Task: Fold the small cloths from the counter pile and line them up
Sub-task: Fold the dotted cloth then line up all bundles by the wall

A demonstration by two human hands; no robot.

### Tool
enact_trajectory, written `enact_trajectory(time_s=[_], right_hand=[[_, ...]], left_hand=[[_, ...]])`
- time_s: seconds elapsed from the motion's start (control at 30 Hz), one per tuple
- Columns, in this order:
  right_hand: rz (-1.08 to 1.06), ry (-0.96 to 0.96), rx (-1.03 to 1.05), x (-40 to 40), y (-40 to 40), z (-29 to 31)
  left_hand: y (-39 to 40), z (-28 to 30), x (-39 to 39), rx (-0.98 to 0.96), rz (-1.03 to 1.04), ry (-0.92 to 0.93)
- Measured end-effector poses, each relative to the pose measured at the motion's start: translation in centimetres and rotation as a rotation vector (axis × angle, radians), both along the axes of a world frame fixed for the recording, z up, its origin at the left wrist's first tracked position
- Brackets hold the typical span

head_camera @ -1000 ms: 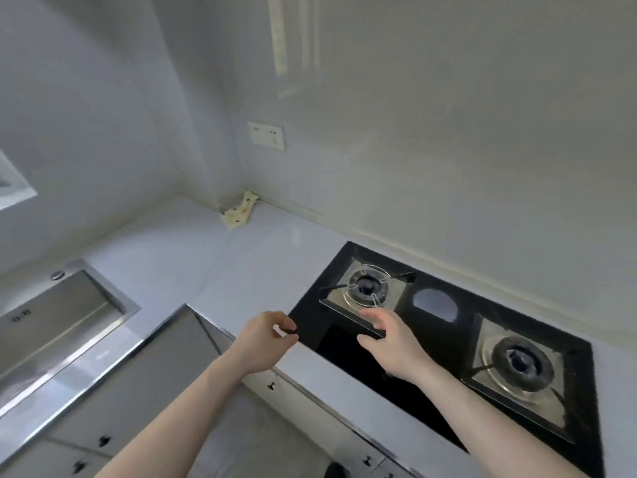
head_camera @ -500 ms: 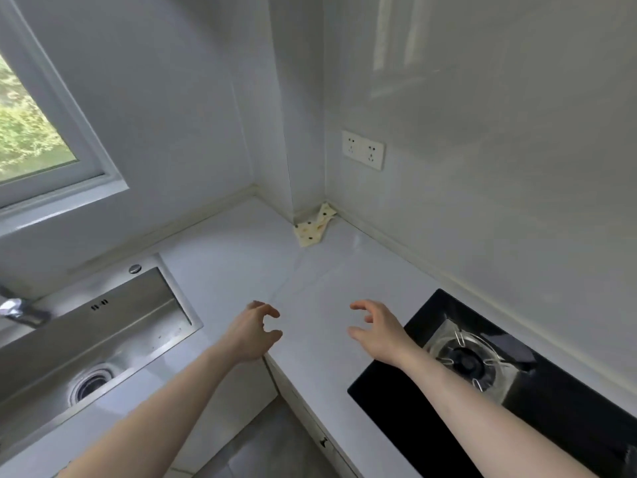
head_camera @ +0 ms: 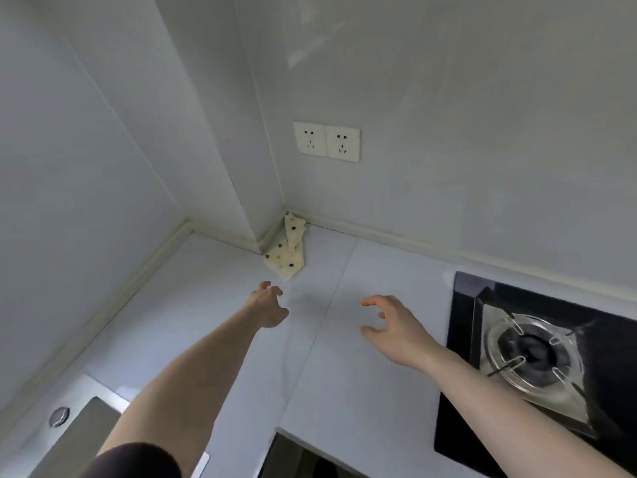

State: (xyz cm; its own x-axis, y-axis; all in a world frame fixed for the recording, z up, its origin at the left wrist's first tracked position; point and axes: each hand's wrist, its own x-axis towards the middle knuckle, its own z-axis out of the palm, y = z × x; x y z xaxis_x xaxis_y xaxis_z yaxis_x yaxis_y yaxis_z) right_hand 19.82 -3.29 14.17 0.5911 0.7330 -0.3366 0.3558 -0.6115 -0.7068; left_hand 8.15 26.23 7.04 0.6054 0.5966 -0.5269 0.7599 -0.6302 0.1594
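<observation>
A dark sleeve (head_camera: 138, 458) edges the lower frame as two bare arms stretch over a pale kitchen counter (head_camera: 213, 288). The right hand (head_camera: 393, 327) hovers beside a black gas hob (head_camera: 537, 353), fingers loosely curled and spread, holding nothing. The left hand (head_camera: 267, 305) reaches farther, fingers relaxed and empty, just short of the cream dotted cloths (head_camera: 287, 253), which lie crumpled in the counter's far corner against the wall, below a double wall socket (head_camera: 326, 141).
</observation>
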Motion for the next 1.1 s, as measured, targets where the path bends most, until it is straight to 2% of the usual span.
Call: enact_trajectory(time_s=[0.13, 0.27, 0.37, 0.47, 0.53, 0.63, 0.8, 0.97, 1.1], right_hand=[[-0.098, -0.012, 0.013, -0.6, 1.9, -0.3], [-0.189, 0.003, 0.019, -1.4, 2.3, -1.3], [-0.233, 0.014, 0.001, -1.8, 2.2, -2.1], [-0.270, 0.026, -0.029, -2.1, 1.8, -2.5], [-0.290, 0.041, -0.034, -2.2, 1.7, -2.5], [-0.331, 0.086, -0.016, -2.2, 2.1, -2.2], [-0.399, 0.182, 0.043, -2.4, 3.1, -2.3], [-0.431, 0.288, 0.078, -3.7, 3.3, -2.6], [-0.418, 0.323, 0.101, -5.7, 3.1, -3.3]], left_hand=[[3.0, -2.0, 2.9, -0.045, -0.085, 0.088], [5.3, -3.3, 5.8, -0.114, -0.063, 0.031], [6.9, -4.6, 7.1, -0.143, -0.014, -0.055], [7.9, -5.7, 7.7, -0.046, -0.025, -0.123], [8.2, -5.6, 7.8, 0.028, -0.077, -0.221], [7.4, -4.0, 7.6, 0.016, -0.136, -0.414], [2.5, 0.4, 5.1, -0.199, -0.087, -0.642], [-2.5, 2.8, 1.4, -0.490, -0.013, -0.606], [-5.3, 3.9, -1.4, -0.604, 0.052, -0.618]])
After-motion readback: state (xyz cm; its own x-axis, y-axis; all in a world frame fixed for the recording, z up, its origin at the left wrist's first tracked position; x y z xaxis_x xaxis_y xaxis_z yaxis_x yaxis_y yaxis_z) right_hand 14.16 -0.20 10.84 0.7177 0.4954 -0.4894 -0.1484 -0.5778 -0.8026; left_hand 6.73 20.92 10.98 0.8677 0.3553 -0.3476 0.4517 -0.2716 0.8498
